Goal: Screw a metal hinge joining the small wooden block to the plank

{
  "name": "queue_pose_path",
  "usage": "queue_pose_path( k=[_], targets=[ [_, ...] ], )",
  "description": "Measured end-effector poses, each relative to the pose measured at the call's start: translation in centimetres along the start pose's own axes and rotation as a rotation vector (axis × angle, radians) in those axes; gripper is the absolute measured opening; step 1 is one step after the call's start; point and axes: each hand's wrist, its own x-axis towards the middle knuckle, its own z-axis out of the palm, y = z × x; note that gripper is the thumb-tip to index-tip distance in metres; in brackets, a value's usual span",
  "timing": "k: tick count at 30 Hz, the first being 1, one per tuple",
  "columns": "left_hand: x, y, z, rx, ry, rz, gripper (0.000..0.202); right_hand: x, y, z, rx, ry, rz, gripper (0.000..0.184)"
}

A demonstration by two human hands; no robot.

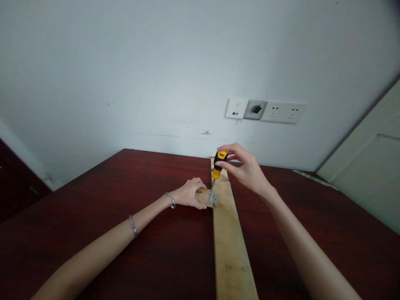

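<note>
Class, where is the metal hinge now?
In the head view, the metal hinge sits below centre, slightly right, spanning the small wood block and the long plank, beneath the screwdriver.

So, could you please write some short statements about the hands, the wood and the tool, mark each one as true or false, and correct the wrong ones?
1. The right hand holds the screwdriver. True.
2. The left hand grips the screwdriver too. False: it grips the short block.
3. The long board lies on the dark red table. True.
4. The screwdriver's handle is all green. False: it is yellow and black.
5. The metal plate is where the block meets the board. True.
6. The two bracelets are on the right arm. False: both are on the left arm.
</note>
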Motion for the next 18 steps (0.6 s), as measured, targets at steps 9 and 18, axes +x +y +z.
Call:
queue_pose_path(
  k=[9, 18],
  targets=[
    [0.02, 0.03, -0.01, 0.003, 0.001, 0.012, 0.06, -0.15, -0.22, -0.26, -0.069, -0.056, 0.032, 0.036],
    [0.07, -0.12, 0.07, 0.008, -0.007, 0.001, 0.06, -0.08, -0.4, 0.17, -0.099, -0.013, 0.054, 0.035]
  ],
)
